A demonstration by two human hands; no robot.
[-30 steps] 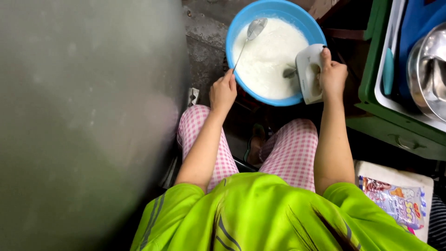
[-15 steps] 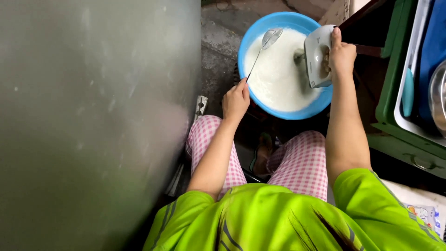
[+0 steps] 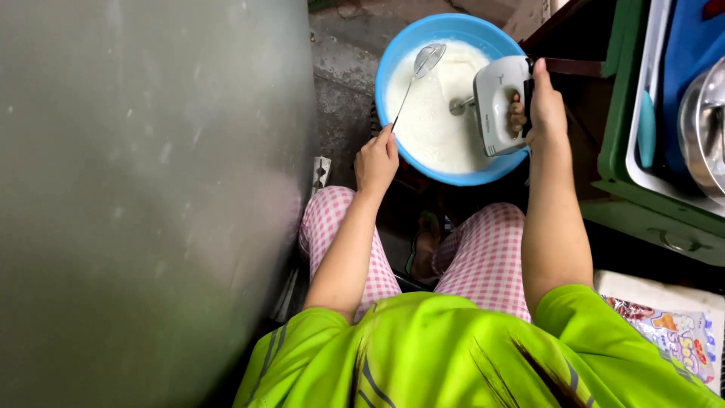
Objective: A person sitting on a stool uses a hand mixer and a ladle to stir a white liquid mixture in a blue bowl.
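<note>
On a rough concrete floor (image 3: 343,83), hemmed in by a tall grey metal panel (image 3: 143,196) on one side and a green crate (image 3: 642,204) on the other, a person sits over a round blue plastic basin (image 3: 393,75) filled with pale, frothy white batter (image 3: 438,121). The basin stands on the floor just beyond the person's knees. The right hand (image 3: 545,106) is wrapped tight around the handle of a white electric hand mixer (image 3: 498,102), fingers curled fully about the grip, with the beaters dipped into the batter near the basin's right rim. The left hand (image 3: 376,160) pinches the end of a thin-handled metal skimmer spoon (image 3: 427,59), fingers drawn narrow around the stem, its round head raised over the far side of the batter. Pink-and-white checked trousers (image 3: 491,253) cover both knees, and a bright green shirt (image 3: 438,355) fills the foreground. Inside the crate sit a white tray (image 3: 642,170), a teal-handled utensil (image 3: 646,121) and the edge of a steel bowl (image 3: 698,128). A colourful printed packet (image 3: 672,336) lies on a white board near the person's right side.
</note>
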